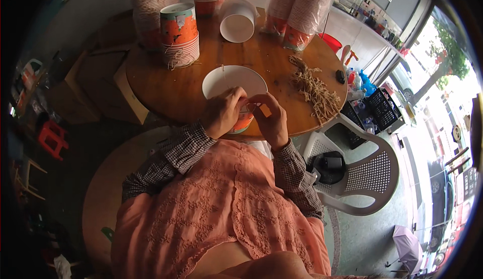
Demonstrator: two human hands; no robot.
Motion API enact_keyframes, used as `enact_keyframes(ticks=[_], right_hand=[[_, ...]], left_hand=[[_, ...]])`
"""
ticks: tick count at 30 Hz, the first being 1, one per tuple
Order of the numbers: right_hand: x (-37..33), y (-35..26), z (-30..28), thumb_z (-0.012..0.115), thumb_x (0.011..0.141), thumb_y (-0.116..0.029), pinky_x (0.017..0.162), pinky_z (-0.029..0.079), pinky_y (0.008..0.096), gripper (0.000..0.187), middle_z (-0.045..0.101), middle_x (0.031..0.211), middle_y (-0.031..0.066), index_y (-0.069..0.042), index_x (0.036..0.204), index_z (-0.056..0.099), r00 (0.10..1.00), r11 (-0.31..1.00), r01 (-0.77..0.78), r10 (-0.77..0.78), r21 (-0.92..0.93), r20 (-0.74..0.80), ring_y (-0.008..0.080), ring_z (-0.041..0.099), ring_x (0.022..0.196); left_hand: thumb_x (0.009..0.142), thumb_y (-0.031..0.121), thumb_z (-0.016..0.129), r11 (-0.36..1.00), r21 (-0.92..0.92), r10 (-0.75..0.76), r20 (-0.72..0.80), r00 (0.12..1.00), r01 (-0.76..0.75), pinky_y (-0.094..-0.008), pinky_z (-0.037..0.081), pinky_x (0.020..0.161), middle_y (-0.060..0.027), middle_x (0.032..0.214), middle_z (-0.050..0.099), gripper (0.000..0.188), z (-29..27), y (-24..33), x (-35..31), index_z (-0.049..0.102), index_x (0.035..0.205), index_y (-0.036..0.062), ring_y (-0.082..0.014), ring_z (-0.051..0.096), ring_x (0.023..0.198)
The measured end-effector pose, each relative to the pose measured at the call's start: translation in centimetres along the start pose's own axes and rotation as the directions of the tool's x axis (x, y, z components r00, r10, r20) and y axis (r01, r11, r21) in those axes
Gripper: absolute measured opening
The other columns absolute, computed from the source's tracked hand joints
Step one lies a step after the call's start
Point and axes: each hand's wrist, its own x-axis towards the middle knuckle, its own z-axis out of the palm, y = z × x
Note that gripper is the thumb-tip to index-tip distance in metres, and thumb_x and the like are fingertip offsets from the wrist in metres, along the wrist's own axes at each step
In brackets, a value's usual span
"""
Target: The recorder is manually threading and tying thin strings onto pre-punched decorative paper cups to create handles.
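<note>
A large paper bucket (244,124), white inside with an orange printed outside, stands at the near edge of the round wooden table (161,95). A thin piece of twine (223,69) shows at its far rim. Over the near rim my left hand (223,113) and my right hand (272,122) meet, thumbs and fingertips pinched together. A short light strand shows between them; most of it is hidden by the fingers. To the right lies a loose bundle of tan twine (316,90). At the far left is a stack of similar buckets (181,32) with twine ends at its base.
Plastic-wrapped bucket stacks (307,9) line the far side of the table, with a white bucket (237,27) on its side between them. A grey plastic chair (370,176) holding a black bag (329,167) is at my right. Cardboard boxes (105,85) stand left.
</note>
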Motion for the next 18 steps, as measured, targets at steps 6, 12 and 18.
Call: enact_keyframes(ticks=[6, 12, 18], right_hand=[[0.6, -0.1, 0.1, 0.065, 0.082, -0.008, 0.098, 0.038, 0.0385, 0.010, 0.066, 0.083, 0.0075, -0.004, 0.090, 0.063, 0.990, 0.982, 0.051, -0.026, -0.180, 0.139, 0.0221, 0.064, 0.081], [0.4, 0.0, 1.5, 0.063, 0.080, -0.002, 0.078, 0.049, 0.0314, 0.010, 0.066, 0.085, 0.0088, -0.002, 0.089, 0.064, 0.992, 0.992, -0.113, 0.110, -0.056, -0.063, 0.0227, 0.064, 0.083], [0.5, -0.3, 1.7, 0.060, 0.076, 0.005, 0.077, 0.049, 0.0282, 0.016, 0.066, 0.087, 0.0083, 0.000, 0.091, 0.064, 0.987, 0.992, 0.080, -0.092, -0.096, -0.132, 0.0178, 0.064, 0.083]], left_hand=[[0.086, 0.002, 0.058, 0.989, -0.132, 0.067, -0.035, 0.997, -0.071, -0.0343, 0.050, 0.065, -0.0118, 0.085, 0.061, 0.009, -0.1, -0.9, 0.1, 0.054, 0.094, 0.0035, -0.0291, 0.063, 0.077], [0.086, 0.005, 0.060, 0.994, -0.107, 0.020, -0.126, 0.992, -0.034, -0.0327, 0.050, 0.072, -0.0111, 0.083, 0.064, 0.007, 0.1, -1.2, -1.2, 0.058, 0.091, 0.0023, -0.0261, 0.064, 0.077], [0.085, 0.020, 0.061, 0.999, -0.043, 0.009, -0.007, 1.000, -0.010, -0.0373, 0.044, 0.086, -0.0121, 0.081, 0.068, 0.015, 0.3, -1.2, -0.7, 0.063, 0.091, 0.0057, -0.0287, 0.065, 0.077]])
